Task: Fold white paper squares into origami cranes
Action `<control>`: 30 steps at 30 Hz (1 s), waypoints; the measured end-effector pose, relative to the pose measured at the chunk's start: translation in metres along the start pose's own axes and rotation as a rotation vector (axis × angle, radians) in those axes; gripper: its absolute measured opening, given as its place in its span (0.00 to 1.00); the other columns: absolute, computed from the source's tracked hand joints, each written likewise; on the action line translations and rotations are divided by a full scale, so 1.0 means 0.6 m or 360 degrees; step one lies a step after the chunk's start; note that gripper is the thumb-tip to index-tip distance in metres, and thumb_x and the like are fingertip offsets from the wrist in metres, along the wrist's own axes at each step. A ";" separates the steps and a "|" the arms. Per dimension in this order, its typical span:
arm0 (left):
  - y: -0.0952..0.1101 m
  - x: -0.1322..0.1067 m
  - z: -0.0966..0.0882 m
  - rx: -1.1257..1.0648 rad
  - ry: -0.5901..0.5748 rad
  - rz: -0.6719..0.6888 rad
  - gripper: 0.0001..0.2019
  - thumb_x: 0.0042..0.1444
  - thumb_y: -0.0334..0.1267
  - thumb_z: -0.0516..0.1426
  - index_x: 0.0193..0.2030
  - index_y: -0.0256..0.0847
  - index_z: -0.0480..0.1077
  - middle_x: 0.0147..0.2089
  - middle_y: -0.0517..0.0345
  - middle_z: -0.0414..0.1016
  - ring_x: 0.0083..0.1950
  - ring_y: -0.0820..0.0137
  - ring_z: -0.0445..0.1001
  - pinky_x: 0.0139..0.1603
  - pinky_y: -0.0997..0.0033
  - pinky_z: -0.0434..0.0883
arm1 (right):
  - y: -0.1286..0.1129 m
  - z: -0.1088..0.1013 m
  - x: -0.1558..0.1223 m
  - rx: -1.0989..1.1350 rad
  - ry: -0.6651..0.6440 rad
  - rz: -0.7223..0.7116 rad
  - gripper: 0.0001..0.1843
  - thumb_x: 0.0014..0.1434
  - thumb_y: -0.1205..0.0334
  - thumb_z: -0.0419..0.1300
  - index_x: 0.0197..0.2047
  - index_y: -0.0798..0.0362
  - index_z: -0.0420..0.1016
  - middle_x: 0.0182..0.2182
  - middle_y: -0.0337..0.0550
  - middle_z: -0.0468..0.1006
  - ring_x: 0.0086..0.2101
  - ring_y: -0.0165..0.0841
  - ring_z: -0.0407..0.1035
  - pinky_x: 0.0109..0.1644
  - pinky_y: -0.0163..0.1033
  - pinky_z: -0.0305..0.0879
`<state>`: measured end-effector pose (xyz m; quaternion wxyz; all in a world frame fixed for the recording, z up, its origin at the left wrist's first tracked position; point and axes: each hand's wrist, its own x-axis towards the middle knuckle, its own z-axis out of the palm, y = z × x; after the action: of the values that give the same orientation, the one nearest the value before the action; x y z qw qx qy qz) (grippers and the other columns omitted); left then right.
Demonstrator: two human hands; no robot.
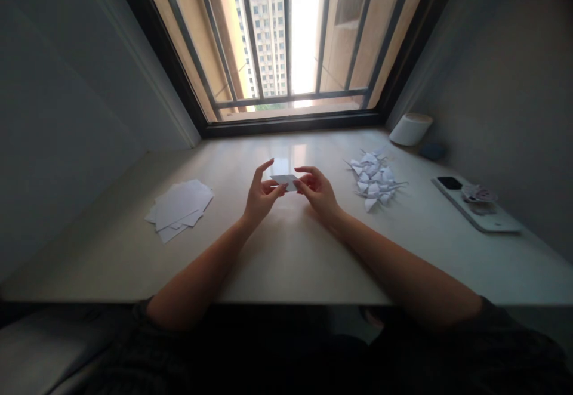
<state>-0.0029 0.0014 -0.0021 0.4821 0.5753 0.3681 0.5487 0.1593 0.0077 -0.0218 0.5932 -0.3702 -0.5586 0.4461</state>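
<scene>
Between my hands, a little above the white tabletop [286, 264], is a small folded piece of white paper [283, 179]. My left hand [263, 192] pinches its left lower edge between thumb and fingers, with the index finger raised off it. On the other side my right hand [317, 190] pinches the right end, its index finger arched above the paper. To the left lies a loose stack of white paper sheets [181, 204]. A heap of folded white paper pieces [373, 177] with pointed tips sits to the right of my right hand.
At the far right a white phone [474, 207] lies with a small crumpled-looking item [478, 194] on it. A white cylindrical object [410, 129] and a dark rounded object [433, 151] stand by the right wall. Beyond the table is a barred window [290, 93].
</scene>
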 end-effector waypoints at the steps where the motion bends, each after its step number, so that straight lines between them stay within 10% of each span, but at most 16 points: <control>1: 0.001 -0.001 0.000 0.0026 -0.0035 0.0063 0.40 0.47 0.42 0.67 0.66 0.45 0.54 0.37 0.54 0.80 0.35 0.67 0.79 0.39 0.69 0.75 | 0.000 0.000 0.000 0.0000 0.0000 0.0002 0.16 0.52 0.51 0.65 0.43 0.48 0.74 0.27 0.36 0.73 0.29 0.30 0.68 0.36 0.38 0.67; 8: 0.004 -0.003 -0.002 0.0512 -0.0133 0.0283 0.19 0.48 0.41 0.66 0.48 0.41 0.75 0.38 0.53 0.81 0.37 0.66 0.80 0.44 0.67 0.76 | 0.002 0.001 0.002 0.0013 0.0041 0.0053 0.09 0.51 0.54 0.64 0.34 0.50 0.76 0.29 0.38 0.76 0.30 0.30 0.68 0.36 0.38 0.67; 30: -0.008 0.008 -0.006 0.0219 0.0047 0.0118 0.16 0.46 0.43 0.67 0.41 0.39 0.78 0.44 0.50 0.81 0.42 0.65 0.79 0.49 0.62 0.75 | -0.014 -0.009 0.004 0.0040 -0.0138 0.0156 0.18 0.43 0.51 0.71 0.38 0.48 0.82 0.39 0.44 0.83 0.40 0.40 0.77 0.50 0.46 0.70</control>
<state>-0.0055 0.0076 -0.0055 0.4153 0.6122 0.3903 0.5481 0.1658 0.0075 -0.0134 0.5506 -0.3699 -0.5592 0.4973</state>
